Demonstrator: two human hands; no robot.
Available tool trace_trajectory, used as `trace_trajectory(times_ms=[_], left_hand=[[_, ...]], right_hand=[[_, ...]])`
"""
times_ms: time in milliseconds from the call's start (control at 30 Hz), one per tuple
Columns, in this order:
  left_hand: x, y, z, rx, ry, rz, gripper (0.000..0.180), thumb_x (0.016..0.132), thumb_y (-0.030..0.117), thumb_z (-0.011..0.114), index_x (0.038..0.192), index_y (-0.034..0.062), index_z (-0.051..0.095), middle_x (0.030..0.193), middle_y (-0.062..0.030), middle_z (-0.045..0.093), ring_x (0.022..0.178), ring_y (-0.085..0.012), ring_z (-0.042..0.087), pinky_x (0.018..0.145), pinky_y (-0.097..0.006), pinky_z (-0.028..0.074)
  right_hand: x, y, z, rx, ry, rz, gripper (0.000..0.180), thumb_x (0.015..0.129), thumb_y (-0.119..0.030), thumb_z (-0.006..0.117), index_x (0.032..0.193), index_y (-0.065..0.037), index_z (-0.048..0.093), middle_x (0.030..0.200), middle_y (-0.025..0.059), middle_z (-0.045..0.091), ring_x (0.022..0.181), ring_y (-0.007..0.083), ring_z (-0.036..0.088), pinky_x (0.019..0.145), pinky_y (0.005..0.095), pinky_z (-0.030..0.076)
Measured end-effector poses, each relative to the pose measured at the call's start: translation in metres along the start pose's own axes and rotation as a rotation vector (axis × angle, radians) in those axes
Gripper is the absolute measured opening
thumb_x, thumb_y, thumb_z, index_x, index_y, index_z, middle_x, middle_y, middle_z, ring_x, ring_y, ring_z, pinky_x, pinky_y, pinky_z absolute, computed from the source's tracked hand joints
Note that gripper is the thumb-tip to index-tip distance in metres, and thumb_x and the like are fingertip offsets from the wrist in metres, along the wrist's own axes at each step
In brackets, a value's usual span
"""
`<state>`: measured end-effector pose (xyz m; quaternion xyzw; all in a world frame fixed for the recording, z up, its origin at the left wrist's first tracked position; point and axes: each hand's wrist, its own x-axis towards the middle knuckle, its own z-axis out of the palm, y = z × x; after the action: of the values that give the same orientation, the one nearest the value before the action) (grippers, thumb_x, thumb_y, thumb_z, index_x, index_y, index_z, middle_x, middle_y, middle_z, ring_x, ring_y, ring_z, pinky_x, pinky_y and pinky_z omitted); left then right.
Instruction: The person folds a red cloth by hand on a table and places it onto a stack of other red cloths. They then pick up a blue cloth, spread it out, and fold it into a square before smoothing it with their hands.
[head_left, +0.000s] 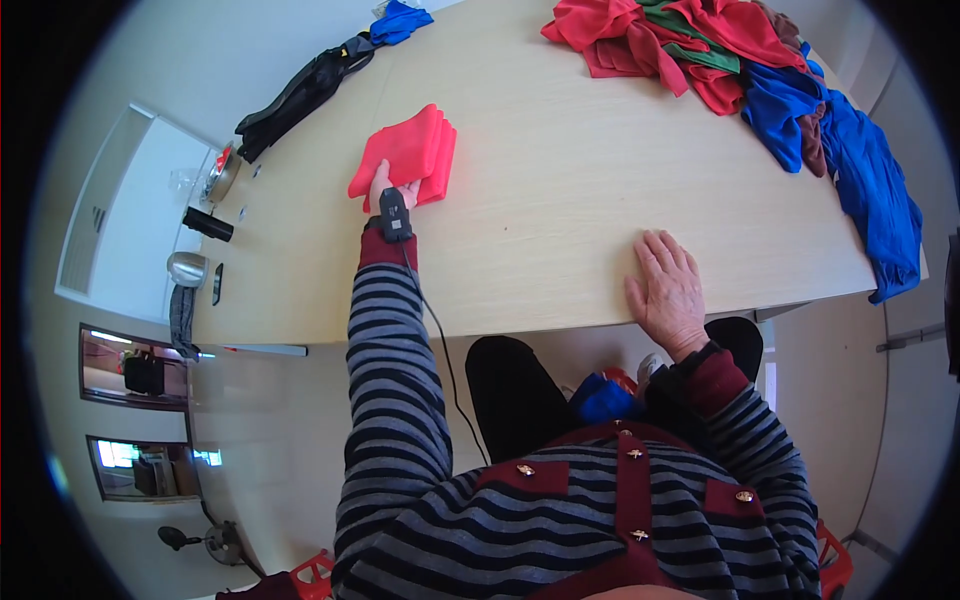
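My left hand (pixel 392 191) grips the near edge of a folded red cloth (pixel 405 150), with the thumb on top and the other fingers partly hidden beneath. Several layers show along the cloth's right side. It is at the left part of the pale wooden table (pixel 540 200); whether it touches the tabletop I cannot tell. My right hand (pixel 666 290) lies flat near the table's front edge, fingers stretched out, holding nothing. A black device (pixel 395 214) with a cable sits on my left wrist.
A heap of red cloths (pixel 640 45), with green and brown ones among them, lies at the far right. Blue cloths (pixel 865 185) hang toward the right edge. A black garment (pixel 305 95), a blue cloth (pixel 400 22), a black cylinder (pixel 208 224) and a metal kettle (pixel 187 268) are at left.
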<state>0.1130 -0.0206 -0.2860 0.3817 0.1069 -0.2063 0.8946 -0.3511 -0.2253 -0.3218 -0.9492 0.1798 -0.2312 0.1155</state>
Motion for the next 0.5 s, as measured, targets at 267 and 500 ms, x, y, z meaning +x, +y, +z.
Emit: trace_trajectory(times_ms=[267,500], left_hand=[[-0.007,0.011,-0.013,0.147,0.046,0.022,0.04,0.102,0.026,0.059,0.137,0.0084,0.052,0.135,-0.0122,0.06,0.125,-0.0317,0.059,0.105,-0.053,0.051],[-0.029,-0.011,-0.001,0.306,0.051,0.005,0.045,0.103,0.027,0.057,0.141,0.0083,0.046,0.135,-0.0151,0.058,0.117,-0.0333,0.061,0.104,-0.051,0.051]], right_hand=[[0.003,0.001,0.001,0.022,0.012,-0.005,0.051,0.091,-0.026,0.061,0.135,0.0,0.056,0.144,0.0178,0.053,0.14,0.0363,0.043,0.116,0.0473,0.033],[-0.009,0.009,-0.005,-0.001,0.024,0.024,0.051,0.09,-0.026,0.061,0.133,0.001,0.057,0.144,0.0181,0.053,0.139,0.0357,0.043,0.116,0.0467,0.033]])
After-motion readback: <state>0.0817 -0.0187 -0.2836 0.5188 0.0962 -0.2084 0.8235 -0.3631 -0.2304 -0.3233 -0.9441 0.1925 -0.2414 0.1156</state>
